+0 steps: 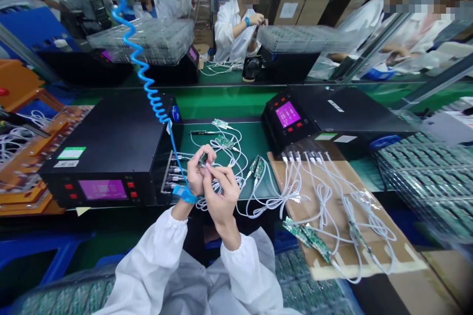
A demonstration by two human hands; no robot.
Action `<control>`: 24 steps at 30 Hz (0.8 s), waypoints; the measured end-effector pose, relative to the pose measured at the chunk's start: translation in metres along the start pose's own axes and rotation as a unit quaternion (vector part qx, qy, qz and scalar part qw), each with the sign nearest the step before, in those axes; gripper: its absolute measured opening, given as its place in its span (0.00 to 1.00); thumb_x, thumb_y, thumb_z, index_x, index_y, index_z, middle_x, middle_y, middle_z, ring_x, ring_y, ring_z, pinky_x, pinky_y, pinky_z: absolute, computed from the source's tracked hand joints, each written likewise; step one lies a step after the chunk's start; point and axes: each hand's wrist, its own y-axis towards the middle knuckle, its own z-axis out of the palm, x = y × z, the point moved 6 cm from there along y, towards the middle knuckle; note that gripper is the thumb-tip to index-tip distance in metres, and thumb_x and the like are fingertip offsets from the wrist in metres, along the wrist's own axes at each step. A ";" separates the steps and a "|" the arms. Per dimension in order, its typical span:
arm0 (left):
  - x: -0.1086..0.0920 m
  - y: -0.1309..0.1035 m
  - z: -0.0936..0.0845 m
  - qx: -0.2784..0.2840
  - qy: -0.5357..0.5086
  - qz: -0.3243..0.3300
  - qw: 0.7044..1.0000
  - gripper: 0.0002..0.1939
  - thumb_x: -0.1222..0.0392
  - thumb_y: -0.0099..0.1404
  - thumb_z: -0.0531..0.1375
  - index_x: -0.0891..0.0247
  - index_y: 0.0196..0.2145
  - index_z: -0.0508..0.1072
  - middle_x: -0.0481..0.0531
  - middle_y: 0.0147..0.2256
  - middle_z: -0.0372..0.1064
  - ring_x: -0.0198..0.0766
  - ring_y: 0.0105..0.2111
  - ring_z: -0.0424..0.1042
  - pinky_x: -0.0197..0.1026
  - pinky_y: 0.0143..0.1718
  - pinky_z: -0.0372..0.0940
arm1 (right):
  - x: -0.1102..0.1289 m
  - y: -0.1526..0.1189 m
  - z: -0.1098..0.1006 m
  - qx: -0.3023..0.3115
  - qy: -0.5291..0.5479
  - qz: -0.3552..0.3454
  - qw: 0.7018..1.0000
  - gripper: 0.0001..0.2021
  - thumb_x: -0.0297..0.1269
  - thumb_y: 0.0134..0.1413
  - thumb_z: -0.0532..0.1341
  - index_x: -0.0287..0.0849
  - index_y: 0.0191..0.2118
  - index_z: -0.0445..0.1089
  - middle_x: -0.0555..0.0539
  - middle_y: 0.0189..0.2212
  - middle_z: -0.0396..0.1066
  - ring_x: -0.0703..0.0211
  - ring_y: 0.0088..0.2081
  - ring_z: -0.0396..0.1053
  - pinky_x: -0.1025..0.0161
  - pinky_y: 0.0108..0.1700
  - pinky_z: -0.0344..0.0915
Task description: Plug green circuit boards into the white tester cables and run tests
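My left hand (195, 173), with a blue wrist strap (185, 194) at the wrist, grips a small green circuit board (203, 158), mostly covered by the fingers. Close against it, my right hand (223, 193) is pinched at the board's lower edge; what sits between its fingertips is hidden. Behind my hands, several green circuit boards (225, 142) lie on the green mat, wired to white cables (242, 162). Just to the right, a pair of boards (256, 167) rests there, also cabled.
Black test boxes with lit screens stand left (107, 142) and right (343, 108). A cardboard sheet (332, 266) carries more cables and boards. Stacked clear trays (432, 182) fill the right side. A coiled blue cord (138, 54) hangs down to my wrist. Co-workers sit across the bench.
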 end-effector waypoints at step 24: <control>0.004 -0.007 0.008 0.060 0.039 0.009 0.997 0.17 0.52 0.74 0.46 0.60 0.28 0.59 0.50 0.29 0.51 0.41 0.31 0.52 0.46 0.35 0.51 | 0.013 -0.001 -0.007 -0.088 -0.037 -0.092 0.991 0.06 0.28 0.65 0.63 0.44 0.44 0.75 0.47 0.34 0.75 0.61 0.35 0.76 0.62 0.34 0.76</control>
